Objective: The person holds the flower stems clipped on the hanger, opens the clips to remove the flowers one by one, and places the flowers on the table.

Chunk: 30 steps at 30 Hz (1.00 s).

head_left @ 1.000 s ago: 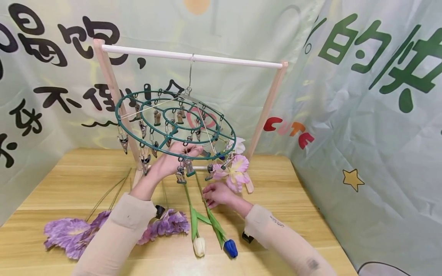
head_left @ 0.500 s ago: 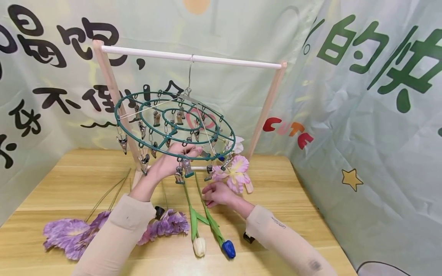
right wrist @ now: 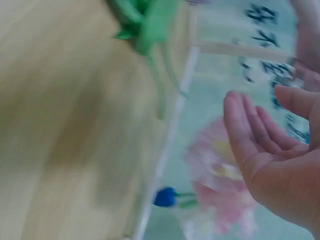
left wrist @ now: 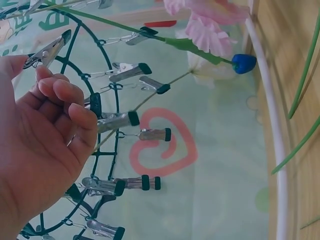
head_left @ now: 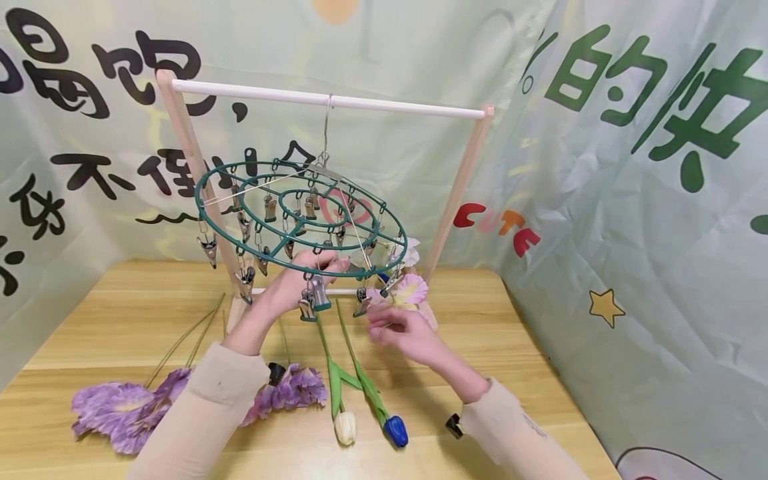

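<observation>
The left hand (left wrist: 55,125) pinches a clip (left wrist: 52,49) of the rack (head_left: 282,244). The right hand (head_left: 409,335), fingers loosely extended, is near the pink flower (head_left: 413,289). A white tulip (head_left: 345,428) and blue tulip (head_left: 396,431) lie on the bench (head_left: 468,313).

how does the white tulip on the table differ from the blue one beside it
The white tulip is creamy pale; the blue tulip is deep blue. In the head view, the blue tulip lies right of the white tulip and slants more. Both are green-stemmed and lie on the table.
</observation>
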Motion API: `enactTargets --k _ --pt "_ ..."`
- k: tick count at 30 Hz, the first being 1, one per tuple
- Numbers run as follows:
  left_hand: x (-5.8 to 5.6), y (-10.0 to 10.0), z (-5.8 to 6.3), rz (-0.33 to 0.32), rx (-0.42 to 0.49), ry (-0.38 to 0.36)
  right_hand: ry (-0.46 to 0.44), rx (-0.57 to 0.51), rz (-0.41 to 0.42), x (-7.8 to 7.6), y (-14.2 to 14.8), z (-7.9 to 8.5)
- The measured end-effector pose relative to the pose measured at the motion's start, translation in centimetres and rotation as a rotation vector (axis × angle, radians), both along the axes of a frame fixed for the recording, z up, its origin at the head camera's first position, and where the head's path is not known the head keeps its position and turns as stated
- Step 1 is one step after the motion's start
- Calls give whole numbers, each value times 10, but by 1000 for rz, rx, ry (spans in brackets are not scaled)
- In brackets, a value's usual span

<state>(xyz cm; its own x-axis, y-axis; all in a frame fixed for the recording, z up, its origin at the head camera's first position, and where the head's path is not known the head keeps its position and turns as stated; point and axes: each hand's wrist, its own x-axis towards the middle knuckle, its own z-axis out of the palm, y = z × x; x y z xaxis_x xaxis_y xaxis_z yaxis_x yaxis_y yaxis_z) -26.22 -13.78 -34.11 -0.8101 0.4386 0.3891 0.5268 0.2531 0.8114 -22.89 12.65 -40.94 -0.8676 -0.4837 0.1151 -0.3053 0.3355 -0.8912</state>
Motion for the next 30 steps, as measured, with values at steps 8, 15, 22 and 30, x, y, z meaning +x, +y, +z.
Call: enactTargets --k 8,15,22,30 --pt "5 6 -1 -7 23 39 12 -289 -292 2 35 49" --pt "6 11 -3 -9 9 58 -24 -420 -402 -36 45 81" --pt "5 15 -4 -5 -9 103 -182 -383 -339 -80 30 93" --pt "10 16 -2 85 -101 34 -312 -457 -288 -92 10 93"
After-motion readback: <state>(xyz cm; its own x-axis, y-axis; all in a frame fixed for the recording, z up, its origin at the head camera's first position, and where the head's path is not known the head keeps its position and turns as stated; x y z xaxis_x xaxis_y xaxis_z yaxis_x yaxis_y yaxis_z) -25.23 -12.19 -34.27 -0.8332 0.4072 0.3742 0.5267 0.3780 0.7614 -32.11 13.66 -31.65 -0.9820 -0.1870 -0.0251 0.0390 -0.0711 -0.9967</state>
